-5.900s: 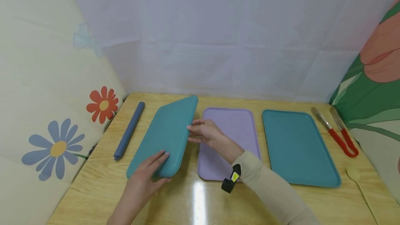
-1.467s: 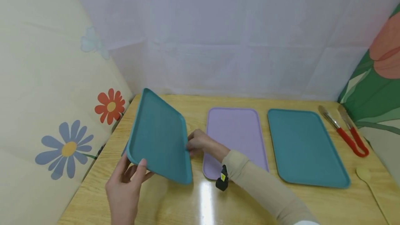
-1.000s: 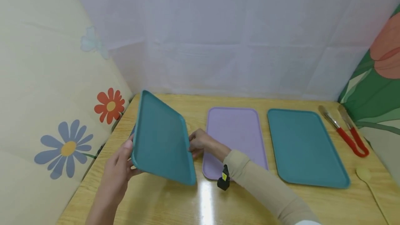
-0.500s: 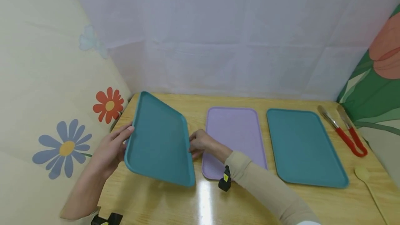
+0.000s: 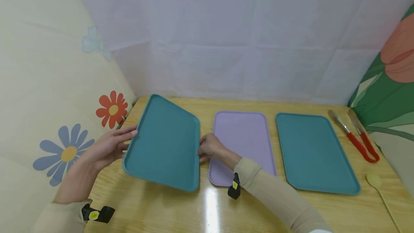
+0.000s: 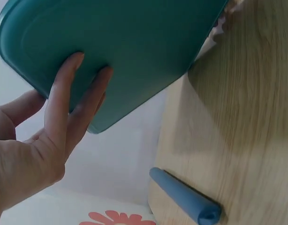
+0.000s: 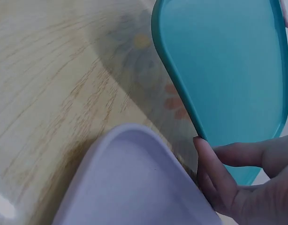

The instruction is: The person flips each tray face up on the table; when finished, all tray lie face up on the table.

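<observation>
A teal rectangular tray point(image 5: 165, 145) is held tilted over the left part of the table, its left side raised and its shallow inside facing up and right. At the raised left edge, my left hand point(image 5: 113, 145) grips the rim, thumb on the upper side and fingers spread on the underside, as the left wrist view shows. My right hand point(image 5: 211, 146) pinches the lower right edge, close to the table. Just right of that hand lies a purple tray point(image 5: 242, 136), its near left corner showing large in the right wrist view.
A second teal tray point(image 5: 317, 154) lies flat on the right. Beyond it are red-handled tongs point(image 5: 357, 139) and a pale yellow spoon point(image 5: 376, 186). A blue roll point(image 6: 184, 194) lies on the table at the left, hidden behind the raised tray in the head view.
Earlier the tray showed its underside; now its inside faces me. Since then my left hand has shifted from the near edge to the left edge, and the tray has tipped somewhat flatter.
</observation>
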A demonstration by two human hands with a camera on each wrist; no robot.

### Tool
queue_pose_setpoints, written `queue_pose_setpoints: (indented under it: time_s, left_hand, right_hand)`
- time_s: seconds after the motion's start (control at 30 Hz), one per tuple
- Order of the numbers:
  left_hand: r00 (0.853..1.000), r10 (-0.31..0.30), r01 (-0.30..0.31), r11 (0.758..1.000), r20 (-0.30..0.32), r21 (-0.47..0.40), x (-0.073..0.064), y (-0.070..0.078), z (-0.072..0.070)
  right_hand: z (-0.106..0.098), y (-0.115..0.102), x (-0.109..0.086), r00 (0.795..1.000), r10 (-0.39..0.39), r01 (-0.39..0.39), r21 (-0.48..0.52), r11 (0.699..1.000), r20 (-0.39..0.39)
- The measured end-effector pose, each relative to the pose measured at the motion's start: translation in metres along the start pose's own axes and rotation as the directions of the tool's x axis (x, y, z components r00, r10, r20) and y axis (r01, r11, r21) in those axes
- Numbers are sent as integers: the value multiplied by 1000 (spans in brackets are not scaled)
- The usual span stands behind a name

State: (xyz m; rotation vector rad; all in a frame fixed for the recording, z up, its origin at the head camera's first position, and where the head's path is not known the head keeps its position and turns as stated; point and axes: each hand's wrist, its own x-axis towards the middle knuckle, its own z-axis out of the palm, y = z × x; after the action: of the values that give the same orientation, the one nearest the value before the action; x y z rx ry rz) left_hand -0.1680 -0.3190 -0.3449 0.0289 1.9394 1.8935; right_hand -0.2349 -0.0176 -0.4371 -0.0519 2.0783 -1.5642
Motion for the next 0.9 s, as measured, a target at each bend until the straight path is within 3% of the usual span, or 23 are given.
queue_pose_setpoints:
  time_s: [0.13,0.23,0.33,0.47,0.7,0.9]
  left_hand:
    - [999,-13,9,995,42,95,0,-1,-8]
    - [1000,-25,23,981,12,190,0,-1,-11]
    - [996,-36,61,947,-82,315,0,-2,-13]
    - [982,-27,111,883,-187,456,2,-8,-12]
    - [965,6,142,829,-262,541,8,-13,-7]
    - [957,73,129,762,-282,635,15,-16,-1]
  right_hand:
    - [2,2,1,999,-22,20,-94,995,-24]
    - [3,2,1,999,-39,34,-126,991,-34]
    - [4,1,1,998,-53,47,-147,988,-40]
    - [5,0,1,996,-78,69,-180,981,-43]
    - [6,-1,3,993,-85,66,-224,972,-75]
    - [5,-3,2,992,-98,70,-297,952,-81]
